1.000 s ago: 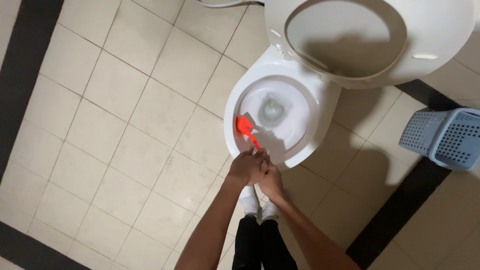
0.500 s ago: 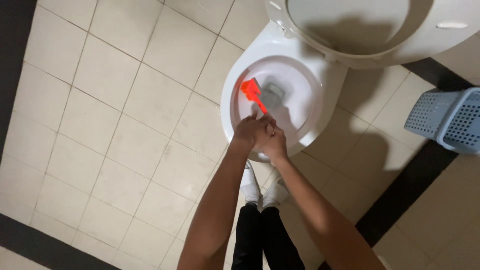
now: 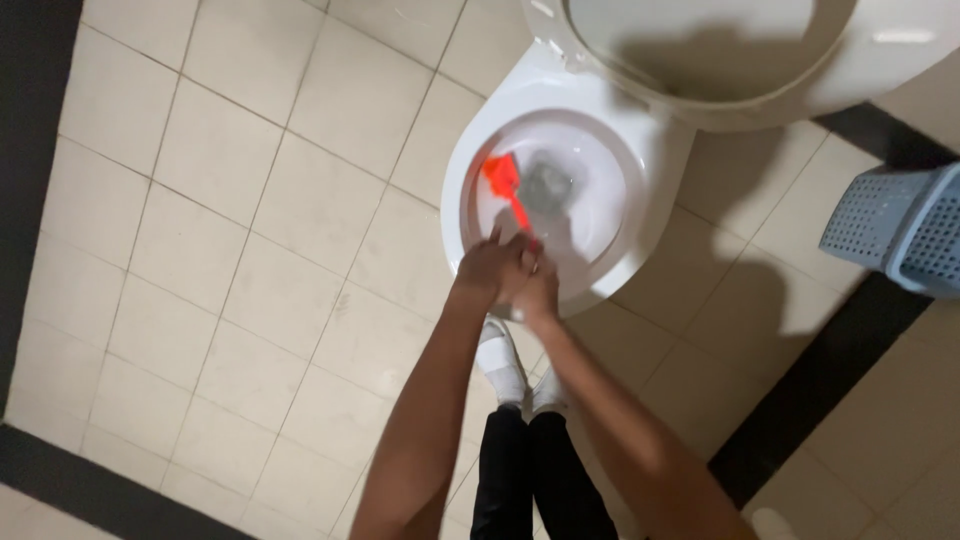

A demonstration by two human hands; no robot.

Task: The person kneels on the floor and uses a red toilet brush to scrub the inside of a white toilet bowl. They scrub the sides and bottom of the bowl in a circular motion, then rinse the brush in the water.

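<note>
A white toilet bowl (image 3: pixel 640 250) stands ahead of me with its seat and lid (image 3: pixel 720 60) raised. Both hands meet over the bowl's near rim. My left hand (image 3: pixel 492 268) and my right hand (image 3: pixel 538 288) are clasped together on the handle of an orange-red toilet brush (image 3: pixel 503 180). The brush head rests against the inner left wall of the bowl, beside the dark water at the drain (image 3: pixel 548 182). My white shoes (image 3: pixel 505 365) and black trousers show below, close to the bowl's base.
The floor is cream tiles (image 3: pixel 250 230) with black border strips at the left, bottom left and right. A pale blue perforated plastic basket (image 3: pixel 895 230) sits on the floor to the right of the toilet.
The brush head has slid from the bowl's near side up along the inner left wall. Both hands stayed clasped on the handle, and the view has shifted.
</note>
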